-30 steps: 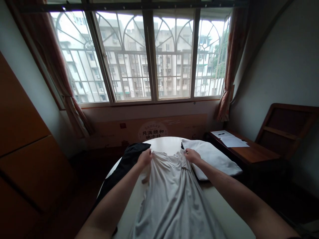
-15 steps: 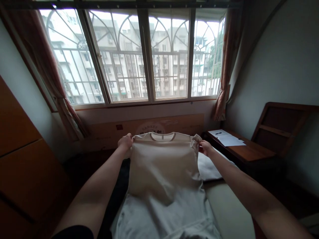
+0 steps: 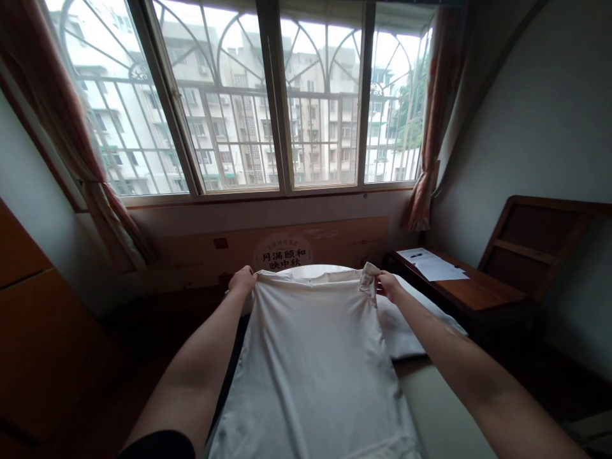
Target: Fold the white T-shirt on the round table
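Left hand (image 3: 243, 280) and right hand (image 3: 389, 285) clamp shirt (image 3: 315, 357) at shoulders. Shirt top lowers, exposing bench (image 3: 315, 269) rim; cloth spread, creases remain.

Head view faces the window (image 3: 275, 108) — angled down over the nearby shirt (image 3: 315, 357) — lower left seems too dark.

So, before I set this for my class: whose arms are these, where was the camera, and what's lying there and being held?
There's no machine: these are a person's own bare arms, seen from a camera worn on the head, looking forward and down. The left hand and right hand each grip a far corner of a pale garment, spread between them above a pale table. To its right lies white cloth; to its left, something dark, mostly hidden. Beyond is a barred window.
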`<state>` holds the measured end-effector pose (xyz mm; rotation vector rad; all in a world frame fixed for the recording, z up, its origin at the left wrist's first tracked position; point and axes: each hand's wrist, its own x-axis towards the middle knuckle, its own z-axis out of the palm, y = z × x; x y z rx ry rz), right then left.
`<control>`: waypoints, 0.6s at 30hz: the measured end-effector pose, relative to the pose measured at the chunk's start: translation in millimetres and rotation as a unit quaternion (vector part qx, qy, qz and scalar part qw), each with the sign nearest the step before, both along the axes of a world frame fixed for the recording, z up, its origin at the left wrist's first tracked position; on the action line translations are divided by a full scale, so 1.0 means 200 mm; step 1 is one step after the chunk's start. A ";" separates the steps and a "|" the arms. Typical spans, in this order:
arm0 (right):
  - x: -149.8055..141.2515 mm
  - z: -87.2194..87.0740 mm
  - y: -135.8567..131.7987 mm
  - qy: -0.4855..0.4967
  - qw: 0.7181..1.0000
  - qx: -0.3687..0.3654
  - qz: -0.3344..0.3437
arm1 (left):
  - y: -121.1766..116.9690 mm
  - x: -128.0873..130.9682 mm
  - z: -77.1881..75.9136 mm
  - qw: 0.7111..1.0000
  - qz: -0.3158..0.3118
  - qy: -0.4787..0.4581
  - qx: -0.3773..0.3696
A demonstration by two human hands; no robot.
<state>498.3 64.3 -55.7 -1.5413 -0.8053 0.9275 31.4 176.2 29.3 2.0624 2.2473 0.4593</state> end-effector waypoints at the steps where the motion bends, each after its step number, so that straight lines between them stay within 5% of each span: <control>1: 0.01 0.00 0.00 -0.019 1.000 0.000 -0.012 | 0.00 0.00 0.00 1.000 0.006 0.000 0.000; 5: 0.02 0.03 -0.03 -0.119 0.989 0.034 -0.076 | -0.04 0.04 -0.02 1.000 -0.002 0.017 0.005; 9: -0.05 0.05 -0.23 -0.198 0.972 0.112 -0.050 | -0.21 0.07 -0.03 0.994 -0.100 0.033 0.022; 12: -0.14 0.06 -0.54 -0.304 0.928 0.194 0.091 | -0.43 0.01 0.03 0.977 -0.211 0.024 -0.006; 15: -0.24 0.02 -0.93 -0.361 0.880 0.217 0.221 | -0.72 -0.08 0.12 0.936 -0.328 -0.046 -0.122; 18: -0.33 -0.07 -1.28 -0.405 0.853 0.192 0.267 | -1.05 -0.16 0.16 0.905 -0.350 -0.119 -0.213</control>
